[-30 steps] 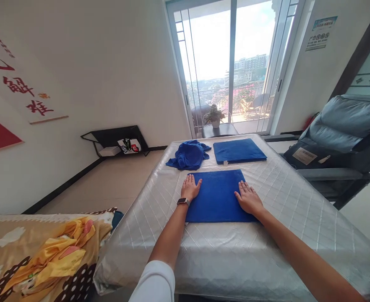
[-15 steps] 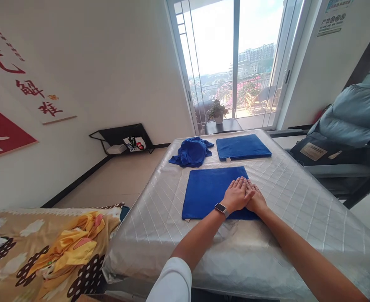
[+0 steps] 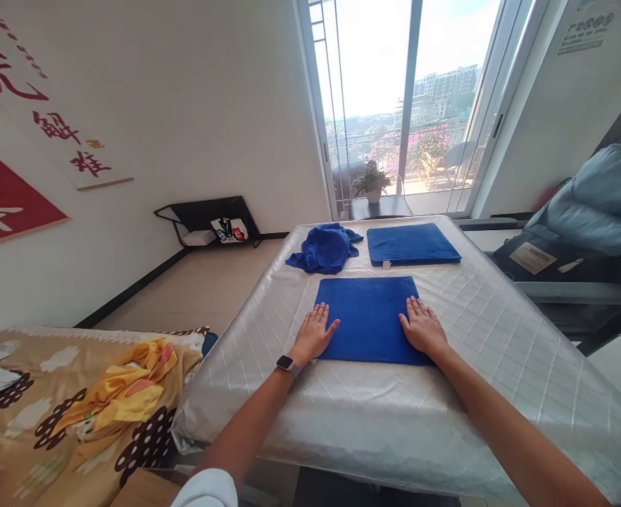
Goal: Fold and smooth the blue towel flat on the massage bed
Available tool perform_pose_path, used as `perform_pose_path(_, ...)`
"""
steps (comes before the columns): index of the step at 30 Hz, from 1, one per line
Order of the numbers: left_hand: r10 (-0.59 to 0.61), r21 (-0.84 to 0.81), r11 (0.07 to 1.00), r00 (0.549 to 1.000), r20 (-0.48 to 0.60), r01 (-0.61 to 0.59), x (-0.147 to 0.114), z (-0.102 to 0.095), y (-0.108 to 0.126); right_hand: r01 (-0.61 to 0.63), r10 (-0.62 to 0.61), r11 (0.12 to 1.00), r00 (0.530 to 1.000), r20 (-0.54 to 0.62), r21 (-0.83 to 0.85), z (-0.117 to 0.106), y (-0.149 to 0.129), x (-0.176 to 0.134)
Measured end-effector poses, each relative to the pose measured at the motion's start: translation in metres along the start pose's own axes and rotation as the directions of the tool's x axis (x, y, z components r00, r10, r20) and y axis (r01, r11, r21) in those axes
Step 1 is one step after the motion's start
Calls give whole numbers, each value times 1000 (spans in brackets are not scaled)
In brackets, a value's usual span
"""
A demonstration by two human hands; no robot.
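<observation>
A blue folded towel (image 3: 368, 320) lies flat on the silvery quilted mattress (image 3: 268, 394) in front of me. My left hand (image 3: 313, 334) rests flat on the towel's left edge, fingers stretched forward, a watch on the wrist. On its right edge lies my right hand (image 3: 424, 327), also flat with the fingers out. Behind, a second blue cloth, folded into a neat rectangle (image 3: 413, 243), sits at the far right. A crumpled blue cloth (image 3: 325, 249) is heaped to its left.
A dark grey recliner chair (image 3: 579, 260) stands to the right of the mattress. On the left a patterned bed (image 3: 30, 366) carries yellow clothing (image 3: 131, 387). A potted plant (image 3: 374, 183) sits before the glass door. A black rack (image 3: 210, 218) lies by the wall.
My left hand has moved from the towel's right side, beside my right hand, to its left edge. My right hand stays at the right edge. The view has shifted slightly.
</observation>
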State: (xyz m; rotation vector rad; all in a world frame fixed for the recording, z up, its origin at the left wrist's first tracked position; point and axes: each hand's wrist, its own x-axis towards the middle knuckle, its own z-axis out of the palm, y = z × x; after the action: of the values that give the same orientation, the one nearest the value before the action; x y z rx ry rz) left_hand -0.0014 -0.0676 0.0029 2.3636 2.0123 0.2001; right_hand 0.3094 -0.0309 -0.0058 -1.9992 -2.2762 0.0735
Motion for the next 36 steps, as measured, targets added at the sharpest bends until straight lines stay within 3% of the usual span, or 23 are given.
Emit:
perform_pose_path(6,-35,-20,999,999,-26,35,-8,1,-7,-11,9,999,999,-45,-33,-10,-6,-4)
perform_pose_path(10,-32,-14,999,999,-44,31,-6,2,-5,33,-41,996,993,-108,-78,-20,-8,-28)
perform_pose_path(16,-12,24,1000,997,-82,14,-7,5,-7,67,-67,998,998,-19,-13,-14,-6,-81)
perform_pose_path(21,60,110,993,971,-232,-35,-6,-5,0,39,-40,999,998,53,30,-5,-7,-92)
perform_pose_path(24,129,76,991,955,-267,-112,-2,-10,32,31,-32,999,998,48,30,-5,-7,-89)
perform_pose_path(27,263,-3,963,937,-232,-271,5,-8,90,39,-40,998,999,26,42,-4,-8,-89)
perform_pose_path(31,476,-74,867,864,-166,-492,14,3,166,58,-58,998,998,-3,14,-3,-7,-92)
perform_pose_path(33,503,-107,850,856,-121,-515,17,8,183,75,-75,997,997,-20,-1,-3,-7,-94)
perform_pose_path(36,481,-125,866,875,-65,-485,15,10,173,78,-78,997,997,-26,-1,-3,-7,-94)
